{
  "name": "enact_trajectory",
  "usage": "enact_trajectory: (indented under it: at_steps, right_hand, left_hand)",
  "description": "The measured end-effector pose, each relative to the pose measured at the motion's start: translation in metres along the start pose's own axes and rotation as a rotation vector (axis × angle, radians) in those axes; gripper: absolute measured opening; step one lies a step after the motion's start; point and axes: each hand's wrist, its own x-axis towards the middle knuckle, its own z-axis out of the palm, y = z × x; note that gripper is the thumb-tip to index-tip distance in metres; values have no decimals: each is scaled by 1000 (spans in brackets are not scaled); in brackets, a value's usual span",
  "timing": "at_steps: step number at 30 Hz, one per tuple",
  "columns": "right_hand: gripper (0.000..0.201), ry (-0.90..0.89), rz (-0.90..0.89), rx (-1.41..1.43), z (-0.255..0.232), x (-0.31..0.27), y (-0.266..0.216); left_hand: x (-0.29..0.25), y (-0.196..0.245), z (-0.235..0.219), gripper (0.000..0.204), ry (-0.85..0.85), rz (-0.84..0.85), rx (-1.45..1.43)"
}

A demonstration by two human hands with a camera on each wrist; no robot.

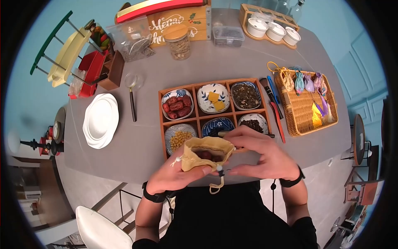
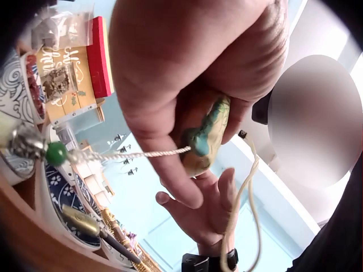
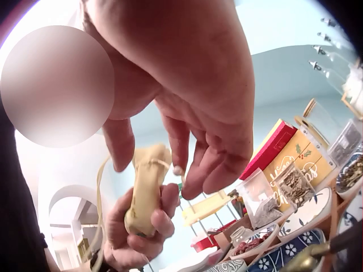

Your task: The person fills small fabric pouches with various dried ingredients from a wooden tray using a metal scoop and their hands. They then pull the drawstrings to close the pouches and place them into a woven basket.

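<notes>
A beige drawstring pouch (image 1: 190,161) is gripped in my left hand (image 1: 166,178), with its mouth spread upward. Dark red pieces (image 1: 206,155) lie inside it. Teal marking shows on the lower part of the pouch (image 2: 211,139) in the left wrist view. A cord with a toggle (image 1: 219,168) hangs from its front. My right hand (image 1: 267,155) hovers at the pouch's right rim, thumb and fingers apart, fingertips close to the cloth. Behind them, a brass-ended scoop (image 2: 82,221) lies across a blue patterned bowl (image 1: 211,124), partly hidden by the right hand.
A wooden compartment tray (image 1: 195,86) holds bowls of red dates (image 1: 177,107), yellow pieces (image 1: 215,101), dried leaves and yellow grains. At right are a wicker basket (image 1: 296,112) with small sachets, a brush and red tweezers (image 1: 277,122). White dishes (image 1: 100,120) and a strainer (image 1: 132,95) stand left.
</notes>
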Motion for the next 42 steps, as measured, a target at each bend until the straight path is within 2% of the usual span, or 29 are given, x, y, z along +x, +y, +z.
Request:
enact_trajectory:
  at_steps: [1,3,4,5,7,8,10,11,13,16,19,20,22,23,25,26,27,28,31,35,37,38,39,41,42]
  right_hand:
    - [39,14,-4,3,3,-4,6]
    - [29,100,-34,-8,7,-10,17]
    - [21,204,-57,-14,11,-11,15]
    - [21,213,-59,-9,12,-14,14]
    - [19,323,-61,-96,13,-20,12]
    - [19,328,-57,-90,15,-23,11]
    - [16,375,51,-132,14,-25,11]
    - [16,379,51,-133,11,-27,11]
    - [12,265,63,-82,4,-33,14]
    - [9,351,-36,-127,3,-37,22]
    - [16,328,-70,-189,-2,-40,30]
    - [16,327,-67,-188,-4,-41,30]
    - [25,303,78,-34,-6,-45,28]
    - [25,302,88,-33,-6,-49,27]
    - [31,452,175,137,-9,-59,26]
    - [32,482,177,130,-14,-67,31]
    - [32,483,180,129,-14,-67,31]
    - [32,463,194,90,-14,-66,30]
    - [31,440,177,28,-16,-61,25]
    - [32,403,96,5,-22,-48,6]
    - [33,388,65,13,-21,-36,0]
    - [35,301,29,33,-19,-28,-2]
    - [37,218,-3,42,-17,-22,-6]
    - [39,270,-181,-45,-3,-12,7]
    - [40,254,-185,-71,-2,-10,6]
  left_hand:
    - [2,-1,2,53,-8,-6,11]
    - [6,-4,5,54,-13,216,446]
    - [10,-3,13,49,25,307,423]
    - [14,-4,17,49,19,302,431]
    - [17,-9,25,38,192,380,347]
    - [21,-14,25,22,218,411,310]
    - [22,-12,27,18,225,393,316]
    - [24,-11,28,14,234,378,320]
    - [26,-11,29,15,253,345,303]
    - [26,-9,29,20,272,305,333]
    - [26,-8,30,26,247,288,426]
    - [26,-7,30,29,235,287,476]
    - [24,-5,24,30,216,278,480]
    - [23,-5,22,30,193,274,487]
    - [19,-7,16,32,253,328,456]
    - [15,-9,12,33,373,425,481]
    - [13,-12,9,36,495,524,505]
    - [15,-15,12,39,548,568,487]
    - [24,-13,11,37,595,609,423]
    - [26,7,22,33,509,562,316]
    - [23,15,24,29,234,272,307]
    - [24,23,30,25,219,132,478]
    - [27,26,35,25,190,142,472]
    - [35,26,44,23,119,72,841]
    - [37,27,48,20,79,98,823]
